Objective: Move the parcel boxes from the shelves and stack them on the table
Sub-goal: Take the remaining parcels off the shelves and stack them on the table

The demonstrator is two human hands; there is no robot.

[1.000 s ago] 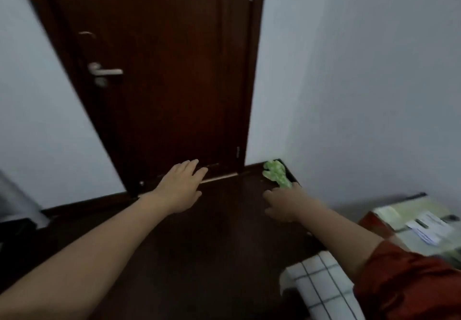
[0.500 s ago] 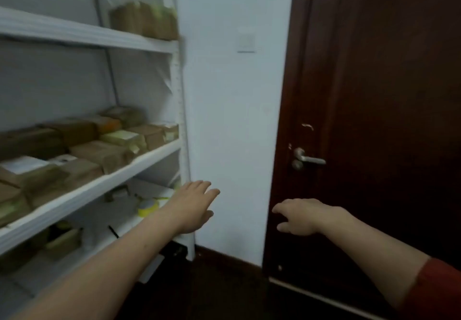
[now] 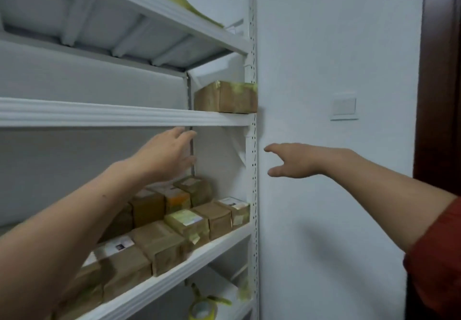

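Observation:
A white metal shelf unit (image 3: 124, 115) fills the left of the view. One brown parcel box (image 3: 225, 97) with yellowish tape stands at the right end of the upper shelf. Several brown parcel boxes (image 3: 159, 242) sit in rows on the shelf below. My left hand (image 3: 166, 153) reaches in between these two shelves with its fingers spread and holds nothing. My right hand (image 3: 294, 160) is stretched out in front of the white wall, right of the shelf post, fingers loose and empty. The table is out of view.
A roll of yellow tape (image 3: 202, 309) lies on the lowest visible shelf. A white light switch (image 3: 344, 106) is on the wall. A dark wooden door frame (image 3: 439, 95) runs along the right edge. A yellow-green item (image 3: 189, 7) lies on the top shelf.
The view has swung left from the dark door to the shelves and come closer. Both empty hands have risen; the left has moved in under the upper shelf.

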